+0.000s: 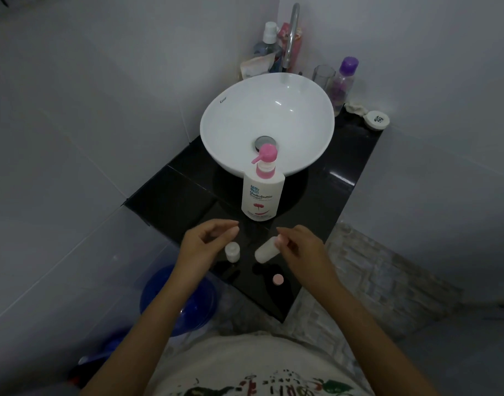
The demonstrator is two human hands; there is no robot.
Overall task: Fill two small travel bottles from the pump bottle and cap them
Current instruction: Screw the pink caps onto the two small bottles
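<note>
A white pump bottle (262,192) with a pink pump head stands on the black counter (339,178) in front of the basin. One small white travel bottle (232,252) stands upright just right of my left hand (205,244), whose curled fingers are apart and hold nothing. A second, clear travel bottle (265,250) leans tilted, its top pinched by the fingertips of my right hand (298,250). A small pink cap (277,279) lies loose on the counter nearer to me, between my forearms.
A white bowl basin (213,121) fills the counter's middle, with a tap (291,32) and several toiletry bottles behind it. A glass (323,75), a purple-capped bottle (343,84) and a white jar (376,120) stand at the right. A blue bucket (165,295) sits on the floor, left.
</note>
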